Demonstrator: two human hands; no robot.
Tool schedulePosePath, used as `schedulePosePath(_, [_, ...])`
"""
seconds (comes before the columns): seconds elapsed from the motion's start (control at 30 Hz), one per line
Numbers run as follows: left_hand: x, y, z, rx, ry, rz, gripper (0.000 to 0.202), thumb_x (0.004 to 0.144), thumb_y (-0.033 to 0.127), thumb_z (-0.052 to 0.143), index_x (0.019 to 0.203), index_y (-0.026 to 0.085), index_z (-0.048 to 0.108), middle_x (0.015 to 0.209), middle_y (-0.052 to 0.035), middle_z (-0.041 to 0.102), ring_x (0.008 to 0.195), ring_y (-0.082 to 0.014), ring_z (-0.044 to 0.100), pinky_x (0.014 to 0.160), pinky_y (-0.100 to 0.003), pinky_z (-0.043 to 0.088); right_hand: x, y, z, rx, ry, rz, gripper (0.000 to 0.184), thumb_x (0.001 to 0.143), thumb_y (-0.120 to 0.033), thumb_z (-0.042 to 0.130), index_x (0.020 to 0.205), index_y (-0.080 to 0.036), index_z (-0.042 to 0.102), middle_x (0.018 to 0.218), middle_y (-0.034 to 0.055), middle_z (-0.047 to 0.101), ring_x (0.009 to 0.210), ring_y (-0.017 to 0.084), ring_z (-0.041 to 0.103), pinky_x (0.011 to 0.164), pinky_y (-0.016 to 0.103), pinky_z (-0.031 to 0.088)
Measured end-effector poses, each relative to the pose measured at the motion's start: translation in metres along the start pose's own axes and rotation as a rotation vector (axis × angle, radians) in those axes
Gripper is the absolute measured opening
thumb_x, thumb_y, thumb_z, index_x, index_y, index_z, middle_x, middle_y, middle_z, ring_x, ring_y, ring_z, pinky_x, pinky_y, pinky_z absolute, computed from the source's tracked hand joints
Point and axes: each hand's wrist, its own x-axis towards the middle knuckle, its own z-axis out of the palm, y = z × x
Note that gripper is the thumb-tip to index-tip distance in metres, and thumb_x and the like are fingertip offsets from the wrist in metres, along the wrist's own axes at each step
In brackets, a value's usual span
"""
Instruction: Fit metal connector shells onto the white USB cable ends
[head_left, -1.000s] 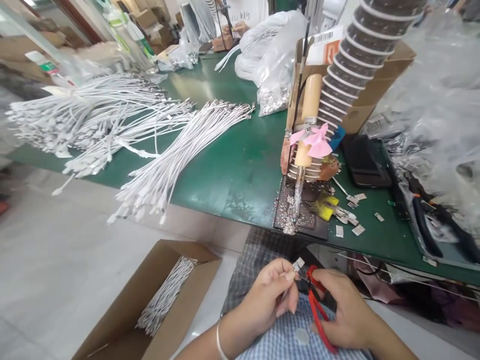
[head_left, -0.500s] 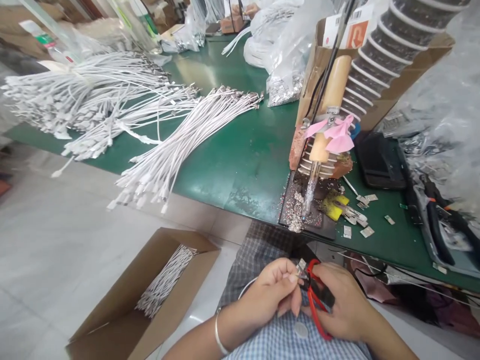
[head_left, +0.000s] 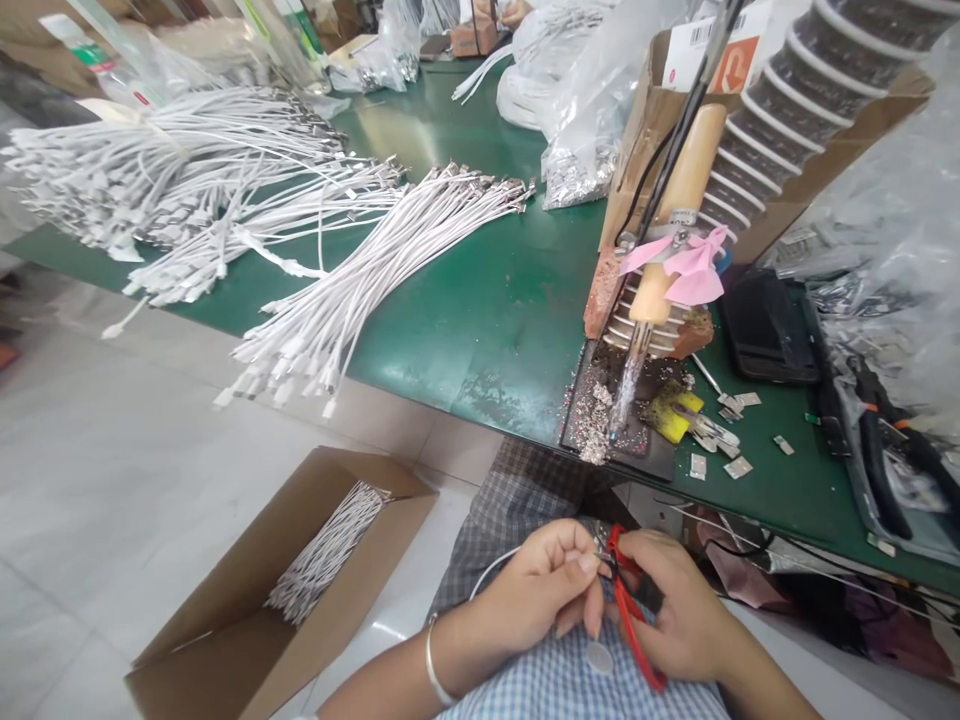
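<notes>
Over my lap, my left hand [head_left: 536, 595] pinches the end of a thin white cable [head_left: 491, 567] that loops out to the left from under the fingers. Right against it, my right hand [head_left: 675, 610] grips red-handled pliers [head_left: 630, 615], their jaws at the cable end between the two hands. The small metal connector at that end is mostly hidden by my fingers. A silver bangle sits on my left wrist.
A green table [head_left: 480, 320] carries bundles of white cables [head_left: 360, 270], a soldering iron [head_left: 652, 300] on a stand, solder scraps and small metal shells [head_left: 720, 440]. On the floor at the left, a cardboard box [head_left: 277, 600] holds finished cables. Another person's hands work at the table's far end.
The view has tilted down a little. My two hands have closed in together, and the metal connector, which stuck out above the fingers before, is now mostly covered. More white cable shows left of my hand.
</notes>
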Motion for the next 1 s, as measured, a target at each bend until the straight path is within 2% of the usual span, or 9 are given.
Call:
schedulePosePath(0.2, [-0.002,0.002,0.002,0.023,-0.003,-0.001,0.037,0.094,0.052,0.062,0.089,0.018,0.048,0.056,0.0046,0.063,0.033,-0.0032,0.03,0.035,-0.017,0.018,-0.002,-0.004,0.004,0.146,-0.036,0.056,0.011,0.074,-0.023,0.055,0.085,-0.022,0.055,0.073,0.0035,0.062,0.065,0.019,0.058,0.062,0.03,0.047])
schedulePosePath(0.73, [-0.013,0.007,0.001,0.138,0.007,0.048,0.039,0.093,0.056,0.06,0.09,0.02,0.045,0.058,0.0049,0.061,0.036,-0.0033,0.031,0.037,-0.015,0.02,0.003,-0.004,0.014,0.157,-0.003,0.0,0.013,0.067,-0.02,0.05,0.08,-0.023,0.048,0.067,0.0003,0.054,0.06,0.018,0.053,0.058,0.03,0.041])
schedulePosePath(0.9, [-0.02,0.018,0.004,0.337,0.086,0.045,0.045,0.091,0.061,0.06,0.086,0.018,0.049,0.06,0.0018,0.059,0.049,-0.0072,0.047,0.051,-0.018,0.036,-0.002,-0.012,0.014,0.223,-0.059,0.034,0.016,0.065,-0.017,0.05,0.079,-0.023,0.051,0.067,-0.001,0.055,0.06,0.016,0.054,0.058,0.027,0.043])
schedulePosePath(1.0, [-0.024,0.027,0.006,0.441,0.065,0.022,0.048,0.091,0.065,0.055,0.082,0.018,0.05,0.057,0.0033,0.054,0.049,-0.0073,0.045,0.05,-0.019,0.034,-0.004,-0.017,0.017,0.36,-0.1,0.109,0.018,0.061,-0.014,0.051,0.077,-0.023,0.051,0.064,-0.003,0.05,0.056,0.014,0.049,0.052,0.024,0.039])
